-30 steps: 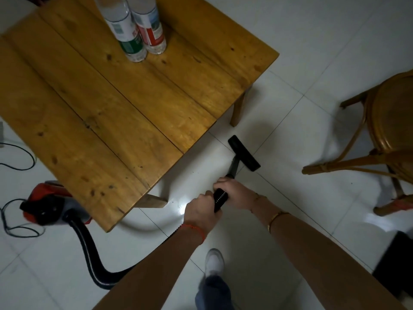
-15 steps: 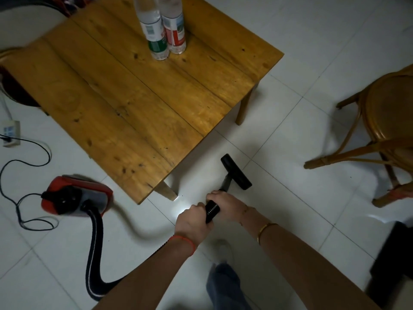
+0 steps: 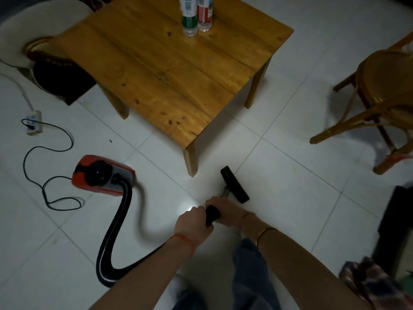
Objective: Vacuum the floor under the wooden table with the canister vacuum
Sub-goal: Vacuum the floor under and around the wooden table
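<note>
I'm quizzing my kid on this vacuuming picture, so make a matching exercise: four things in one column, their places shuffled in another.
1. red canister vacuum
2. two clear plastic bottles
3. black floor nozzle
4. white power strip

A. on the wooden table
B. near the table's nearest leg
C. far left, cord plugged in
D. left of the table, hose attached

Pairs: 1-D, 2-A, 3-B, 4-C

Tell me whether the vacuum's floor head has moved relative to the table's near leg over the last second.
Yes. The floor head has pulled back toward the person: earlier it sat beyond the near table leg, close to the tabletop's edge; now it lies nearer than that leg, on open tile.
</note>
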A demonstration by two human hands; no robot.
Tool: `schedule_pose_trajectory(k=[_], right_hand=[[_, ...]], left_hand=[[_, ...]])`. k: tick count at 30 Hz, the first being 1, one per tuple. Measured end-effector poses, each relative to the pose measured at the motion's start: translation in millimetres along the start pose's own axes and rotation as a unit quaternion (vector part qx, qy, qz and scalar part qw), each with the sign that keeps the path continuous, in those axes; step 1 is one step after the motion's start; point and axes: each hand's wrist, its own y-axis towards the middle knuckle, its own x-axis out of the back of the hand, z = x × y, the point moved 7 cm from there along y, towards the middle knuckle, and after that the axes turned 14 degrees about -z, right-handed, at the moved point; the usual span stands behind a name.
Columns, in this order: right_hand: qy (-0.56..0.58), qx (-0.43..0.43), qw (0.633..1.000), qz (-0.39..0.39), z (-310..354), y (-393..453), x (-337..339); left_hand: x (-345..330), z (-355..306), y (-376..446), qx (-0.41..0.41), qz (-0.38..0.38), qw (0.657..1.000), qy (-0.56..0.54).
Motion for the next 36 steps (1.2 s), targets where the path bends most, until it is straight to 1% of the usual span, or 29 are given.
schedule_pose_trajectory(k=[5,14,18,29,36], right_hand=[[0.001,0.009,1.0,-0.011,53,-15,-42],[0.015,0.053,0.998,0.008,140,-13,-96],[0.002,0.087,0.996,0.035,176,2,-113],[-0.053,0.182,0.978,0.083,257,73,-142],[-0.05,0.209,0.971,0.108,265,127,-130]], left_hand=[[-2,47,-50,0.008,-0.002,1.0,-0.007],[7,129,-108,0.038,-0.01,0.999,-0.005],[14,164,-120,0.06,-0.011,0.998,-0.016],[43,253,-119,0.129,-0.075,0.988,-0.037],[54,279,-85,0.171,-0.083,0.98,-0.068]])
